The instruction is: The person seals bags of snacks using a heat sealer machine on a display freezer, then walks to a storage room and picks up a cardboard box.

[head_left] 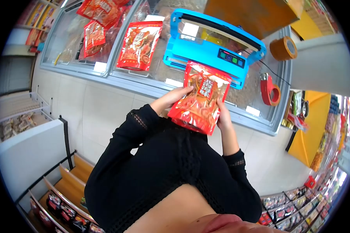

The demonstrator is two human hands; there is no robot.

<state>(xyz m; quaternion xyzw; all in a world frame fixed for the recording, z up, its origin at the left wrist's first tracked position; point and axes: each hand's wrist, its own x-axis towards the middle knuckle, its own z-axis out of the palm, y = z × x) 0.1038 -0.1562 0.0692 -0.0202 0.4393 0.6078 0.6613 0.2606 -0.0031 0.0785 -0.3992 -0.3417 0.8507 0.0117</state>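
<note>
Between my two hands is a red food pouch (pixel 200 97) with a clear, patterned front. My left hand (pixel 172 99) grips its left edge, thumb on the front. On the right edge, my right hand (pixel 223 114) holds the pouch, its other fingers mostly hidden behind. The pouch's top end touches or overlaps the front of a blue sealing machine (pixel 204 52), whose lid is raised. A small panel with lit buttons shows on the machine. Another red pouch (pixel 139 46) lies on the glass top to the left of the machine.
More red pouches (pixel 94 35) lie farther left on the glass-topped freezer (pixel 144 88). Right of the machine are a roll of brown tape (pixel 284 48) and a red tape dispenser (pixel 269 91). A cardboard box (pixel 252 15) stands behind; a dark cable runs rightward.
</note>
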